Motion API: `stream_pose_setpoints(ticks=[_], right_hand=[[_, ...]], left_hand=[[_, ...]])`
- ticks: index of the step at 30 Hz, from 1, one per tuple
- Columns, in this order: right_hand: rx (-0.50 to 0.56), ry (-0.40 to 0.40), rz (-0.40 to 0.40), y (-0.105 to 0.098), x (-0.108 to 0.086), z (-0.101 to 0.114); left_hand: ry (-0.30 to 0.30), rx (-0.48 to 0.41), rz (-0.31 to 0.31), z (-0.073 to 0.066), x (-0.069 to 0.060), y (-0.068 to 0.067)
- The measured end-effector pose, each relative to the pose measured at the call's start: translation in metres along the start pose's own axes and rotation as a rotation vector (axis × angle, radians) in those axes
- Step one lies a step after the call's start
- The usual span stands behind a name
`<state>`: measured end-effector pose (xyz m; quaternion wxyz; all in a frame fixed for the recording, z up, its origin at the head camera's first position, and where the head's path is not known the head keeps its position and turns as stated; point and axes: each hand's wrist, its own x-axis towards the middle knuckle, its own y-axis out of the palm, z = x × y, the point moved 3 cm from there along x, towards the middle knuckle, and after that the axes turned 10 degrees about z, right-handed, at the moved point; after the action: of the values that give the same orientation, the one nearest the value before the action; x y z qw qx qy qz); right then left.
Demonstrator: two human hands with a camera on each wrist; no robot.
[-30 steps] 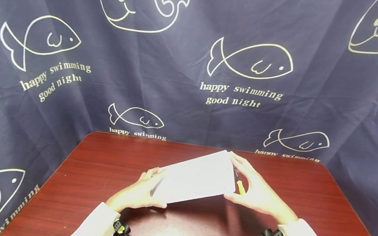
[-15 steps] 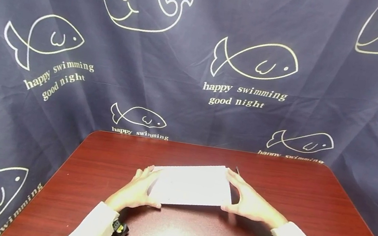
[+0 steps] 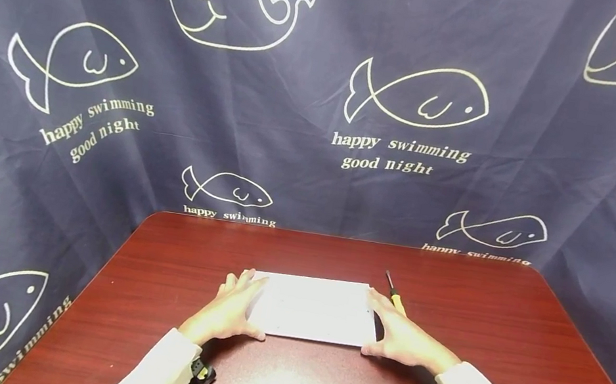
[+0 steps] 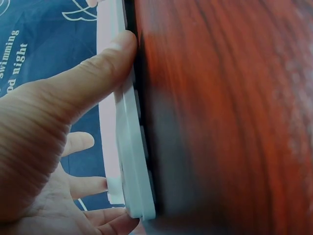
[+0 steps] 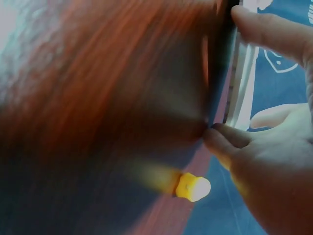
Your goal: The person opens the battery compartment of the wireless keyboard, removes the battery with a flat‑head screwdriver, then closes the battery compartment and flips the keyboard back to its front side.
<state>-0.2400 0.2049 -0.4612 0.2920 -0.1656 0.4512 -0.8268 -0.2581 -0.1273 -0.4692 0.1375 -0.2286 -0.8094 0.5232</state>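
Note:
A white keyboard (image 3: pixel 314 309), flat back up, is held level just over or on the table; I cannot tell which. Dark keycaps (image 4: pixel 145 139) show along its underside in the left wrist view. My left hand (image 3: pixel 227 309) grips its left end, thumb at the near edge and fingers toward the far edge. The right hand (image 3: pixel 406 336) holds the other end the same way, as the right wrist view also shows at the keyboard's side (image 5: pixel 239 90). Just beyond the right hand lies a screwdriver (image 3: pixel 396 300) with a yellow handle, partly hidden by that hand.
The red-brown wooden table (image 3: pixel 503 327) has rounded far corners. Behind it hangs a dark blue curtain (image 3: pixel 312 86) printed with fish and whales. Each wrist carries a small black camera, such as the left one (image 3: pixel 203 374).
Both hands have lowered the keyboard toward the table and levelled it from a tilt with its right end high. The right hand has come nearer, leaving more of the screwdriver visible.

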Motion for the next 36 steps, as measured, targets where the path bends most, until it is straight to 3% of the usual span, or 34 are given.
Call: stream_pose_setpoints(ticks=[11, 14, 16, 19, 23, 26, 36], right_hand=[[-0.092, 0.122, 0.088, 0.000, 0.009, 0.018], [-0.164, 0.178, 0.131, -0.005, 0.016, 0.024], [-0.219, 0.196, 0.101, -0.010, 0.023, 0.027], [-0.252, 0.173, -0.018, -0.019, 0.033, 0.029], [-0.155, 0.042, -0.136, -0.025, 0.048, 0.027], [-0.092, -0.024, -0.133, -0.026, 0.058, 0.023], [-0.088, 0.034, -0.085, -0.024, 0.080, 0.012]], left_hand=[[0.001, 0.043, -0.011, -0.001, 0.001, 0.001], [0.005, 0.022, 0.001, 0.001, 0.000, -0.001], [0.001, -0.010, 0.004, 0.004, -0.001, -0.004], [-0.015, -0.049, 0.000, 0.012, -0.001, -0.007], [-0.042, -0.082, -0.016, 0.020, -0.001, -0.009], [-0.054, -0.103, -0.022, 0.024, -0.001, -0.008], [-0.075, -0.106, -0.016, 0.030, -0.001, -0.001]])
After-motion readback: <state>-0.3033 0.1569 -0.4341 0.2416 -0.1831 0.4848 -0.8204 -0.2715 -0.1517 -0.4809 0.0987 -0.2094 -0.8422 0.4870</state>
